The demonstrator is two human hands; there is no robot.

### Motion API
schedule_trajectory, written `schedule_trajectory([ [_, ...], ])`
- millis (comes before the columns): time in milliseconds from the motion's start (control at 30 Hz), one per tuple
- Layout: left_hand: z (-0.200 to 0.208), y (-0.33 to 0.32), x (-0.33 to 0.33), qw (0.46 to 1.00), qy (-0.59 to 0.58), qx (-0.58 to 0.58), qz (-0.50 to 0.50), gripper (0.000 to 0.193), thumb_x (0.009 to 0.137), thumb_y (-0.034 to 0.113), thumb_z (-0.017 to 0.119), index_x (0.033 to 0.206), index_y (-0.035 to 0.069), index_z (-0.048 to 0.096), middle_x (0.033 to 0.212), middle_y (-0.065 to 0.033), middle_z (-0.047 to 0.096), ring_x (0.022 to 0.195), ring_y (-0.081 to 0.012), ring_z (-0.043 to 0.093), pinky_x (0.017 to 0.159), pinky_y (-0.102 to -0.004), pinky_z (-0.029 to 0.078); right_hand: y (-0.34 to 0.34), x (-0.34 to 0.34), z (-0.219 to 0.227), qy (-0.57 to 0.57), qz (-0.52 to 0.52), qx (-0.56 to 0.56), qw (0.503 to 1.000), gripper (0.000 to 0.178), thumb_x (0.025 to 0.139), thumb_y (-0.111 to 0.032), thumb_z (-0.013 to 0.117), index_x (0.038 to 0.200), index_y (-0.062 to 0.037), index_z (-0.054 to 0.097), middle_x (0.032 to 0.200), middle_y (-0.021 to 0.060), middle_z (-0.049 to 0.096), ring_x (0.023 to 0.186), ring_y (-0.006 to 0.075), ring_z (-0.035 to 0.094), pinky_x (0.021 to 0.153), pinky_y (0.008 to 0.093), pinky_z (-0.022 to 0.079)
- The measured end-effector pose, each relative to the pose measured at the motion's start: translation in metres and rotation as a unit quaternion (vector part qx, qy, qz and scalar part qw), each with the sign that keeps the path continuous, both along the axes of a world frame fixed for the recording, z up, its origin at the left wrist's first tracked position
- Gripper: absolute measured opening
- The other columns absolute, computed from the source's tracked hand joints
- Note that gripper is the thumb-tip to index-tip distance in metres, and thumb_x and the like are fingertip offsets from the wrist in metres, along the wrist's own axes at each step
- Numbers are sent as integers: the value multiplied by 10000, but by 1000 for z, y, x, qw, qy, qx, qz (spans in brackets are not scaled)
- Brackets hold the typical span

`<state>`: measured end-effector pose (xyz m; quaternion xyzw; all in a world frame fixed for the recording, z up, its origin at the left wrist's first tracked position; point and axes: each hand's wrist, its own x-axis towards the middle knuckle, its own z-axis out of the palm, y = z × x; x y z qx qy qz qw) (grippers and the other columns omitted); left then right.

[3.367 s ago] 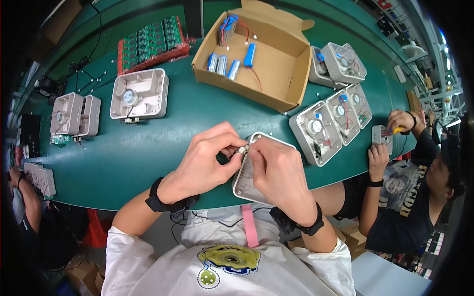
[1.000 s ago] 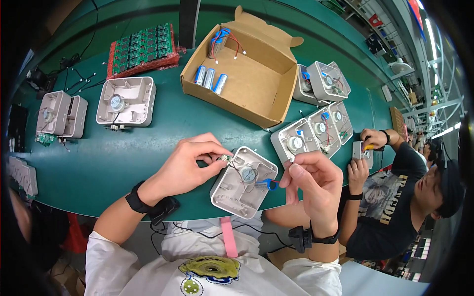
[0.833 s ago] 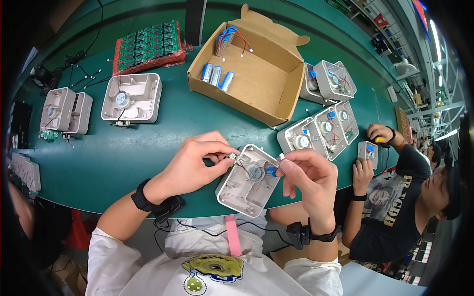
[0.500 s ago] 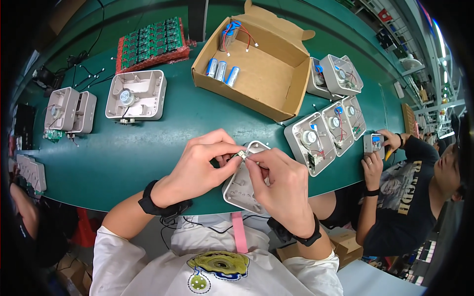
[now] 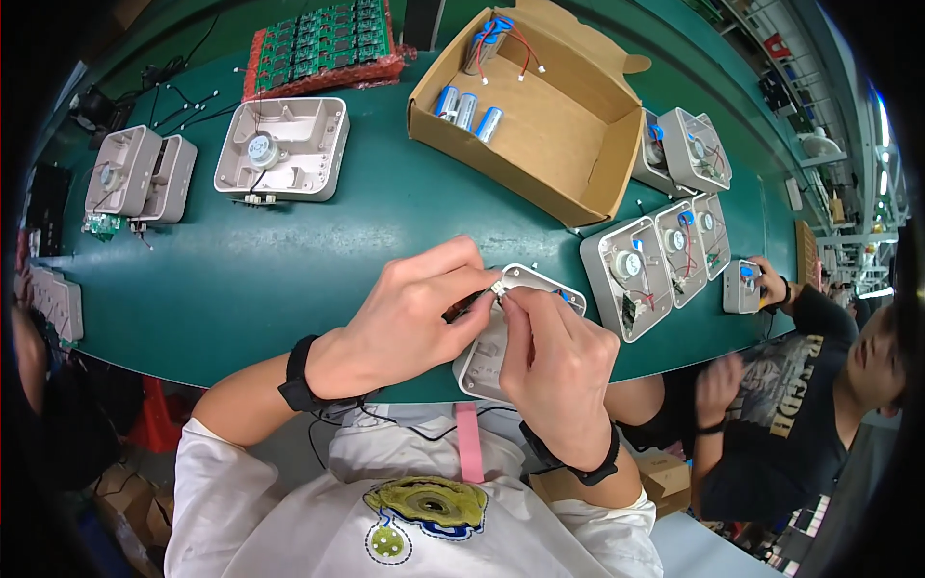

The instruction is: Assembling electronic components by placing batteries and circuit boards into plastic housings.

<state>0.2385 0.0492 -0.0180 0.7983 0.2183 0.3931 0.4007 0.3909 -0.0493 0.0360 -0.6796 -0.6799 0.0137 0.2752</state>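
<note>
Both my hands meet over a light grey plastic housing (image 5: 485,364) near the front edge of the table. A small white connector (image 5: 498,288) sits between my fingertips. My left hand (image 5: 405,313) pinches it from the left, with a dark bit, perhaps a wire or board edge, showing under the fingers. From the right, my right hand (image 5: 564,361) closes thumb and forefinger on the same connector. Much of the housing's inside is hidden by my right hand; a bit of blue shows near its right rim.
An open cardboard box (image 5: 540,164) holds blue-ended battery cells (image 5: 465,110). Grey housings (image 5: 628,275) with round speakers stand at right, another housing (image 5: 284,149) at left. Green circuit boards (image 5: 328,43) lie on red bubble wrap. At right, a co-worker's hand (image 5: 771,281) touches a small housing (image 5: 742,287).
My view has shifted, so the table's things appear displaced. My hands stay pinched together on the connector. The co-worker's nearer hand has come away from the small housing and is blurred.
</note>
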Motion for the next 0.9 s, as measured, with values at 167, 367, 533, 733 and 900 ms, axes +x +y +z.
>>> schedule_trajectory([
  [167,1,3,0,1000,-7,-5,-16,330,813,-115,763,1131,-27,773,894,-82,659,635,-138,612,563,-279,509,2,-5,-7,-1,-13,25,1000,99,889,57,726,946,-11,683,807,131,700,602,325,666,544,386,510],
  [367,1,3,0,999,-15,-31,-32,302,814,-116,758,1104,-32,771,870,-80,655,633,-132,616,549,-277,504,0,-5,-16,-6,-17,35,999,107,897,67,717,975,-1,692,832,130,717,624,308,684,548,375,512],
  [533,3,6,-1,998,5,-44,-39,275,824,-112,758,1088,-35,770,882,-80,657,634,-118,618,553,-266,506,3,13,-6,116,33,-13,993,151,925,81,703,1064,24,704,917,143,753,662,269,712,601,321,533],
  [733,14,11,-5,989,46,-136,-42,216,854,-103,757,1061,-41,767,910,-58,650,684,-58,625,566,-218,502,-32,39,-1,313,-45,29,948,219,940,63,714,1157,48,685,1119,180,759,923,272,742,822,317,561],
  [900,14,15,-5,977,55,-199,-55,142,890,-63,782,1029,-55,758,876,-25,653,690,-18,616,577,-190,487,-64,46,-19,192,-53,8,980,390,892,-56,810,1234,48,653,1317,238,685,1223,353,654,1041,421,511],
])
